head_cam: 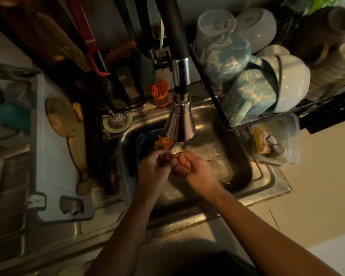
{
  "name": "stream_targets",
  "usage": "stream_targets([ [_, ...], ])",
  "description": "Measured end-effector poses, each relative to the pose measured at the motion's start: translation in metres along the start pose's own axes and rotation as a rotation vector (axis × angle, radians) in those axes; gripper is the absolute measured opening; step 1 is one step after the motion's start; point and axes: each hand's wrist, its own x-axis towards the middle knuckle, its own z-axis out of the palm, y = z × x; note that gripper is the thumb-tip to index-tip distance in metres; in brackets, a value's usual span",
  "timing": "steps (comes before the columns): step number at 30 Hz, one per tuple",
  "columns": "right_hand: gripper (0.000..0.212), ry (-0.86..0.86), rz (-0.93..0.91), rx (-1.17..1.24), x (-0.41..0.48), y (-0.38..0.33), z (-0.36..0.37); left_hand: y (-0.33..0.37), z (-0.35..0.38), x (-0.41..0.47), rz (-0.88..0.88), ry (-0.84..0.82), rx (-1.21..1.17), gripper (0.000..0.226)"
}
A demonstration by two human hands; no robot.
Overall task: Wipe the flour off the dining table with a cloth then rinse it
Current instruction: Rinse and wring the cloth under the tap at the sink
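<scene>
"Both forearms reach in from the near edge and meet over the sink. Where is the cloth?"

"Only a small dark wad of it shows, pinched in the curled fingers of the left hand. It sits at that hand's fingertips, on the side facing the right hand."

"And the right one?"

"It is clenched, knuckles up, pressed against the wad. Whether any cloth is inside the fist I cannot tell."

"Does the wad have a long side?"

"None I can make out; it is bunched."

"So the rinse?"

"I judge it under way. The spray head hangs just beyond and above the knuckles, so the cloth needs to go a little farther from the body to meet it. The left hand carries it."

"Farther back?"

"A blue bowl of orange scraps sits behind the left hand, and upturned mugs fill the rack on the right."
</scene>
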Motion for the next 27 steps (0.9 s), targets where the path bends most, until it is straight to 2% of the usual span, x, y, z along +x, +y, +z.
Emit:
stream_targets([
  [2, 0.013, 0.002, -0.013, 0.012, 0.003, 0.000, -0.003, -0.002, 0.001, 0.000, 0.029, -0.077, 0.063, 0.025],
  [5, 0.011, -0.024, -0.048, 0.049, 0.006, -0.004, -0.012, -0.003, 0.001, -0.005, 0.093, -0.156, 0.121, 0.052],
  [7, 0.024, -0.045, -0.062, 0.080, 0.005, -0.008, -0.016, -0.003, 0.001, -0.006, 0.151, -0.138, 0.126, 0.057],
  [12, 0.044, -0.035, -0.104, 0.095, 0.001, -0.004, -0.016, -0.002, 0.001, -0.005, 0.281, -0.097, 0.199, 0.046],
  [15, 0.059, -0.025, -0.135, 0.068, -0.005, 0.000, -0.014, -0.003, 0.001, -0.004, 0.221, -0.184, 0.319, 0.055],
  [17, 0.053, -0.022, -0.141, 0.095, -0.005, 0.000, -0.016, 0.002, 0.000, 0.000, 0.113, -0.272, 0.386, 0.056],
  [19, 0.042, -0.017, -0.114, 0.121, -0.002, 0.000, -0.019, 0.010, -0.003, 0.005, 0.079, -0.354, 0.439, 0.056],
  [22, 0.011, -0.122, -0.049, 0.153, 0.000, 0.003, -0.029, 0.016, -0.004, 0.016, 0.118, -0.404, 0.580, 0.032],
  [24, 0.029, -0.193, 0.025, 0.349, -0.002, 0.004, -0.036, 0.016, -0.002, 0.021, 0.130, -0.362, 0.610, 0.020],
  [27, 0.034, -0.228, 0.317, 0.759, -0.004, -0.001, -0.041, 0.015, 0.003, 0.020, 0.152, -0.252, 0.546, 0.020],
])
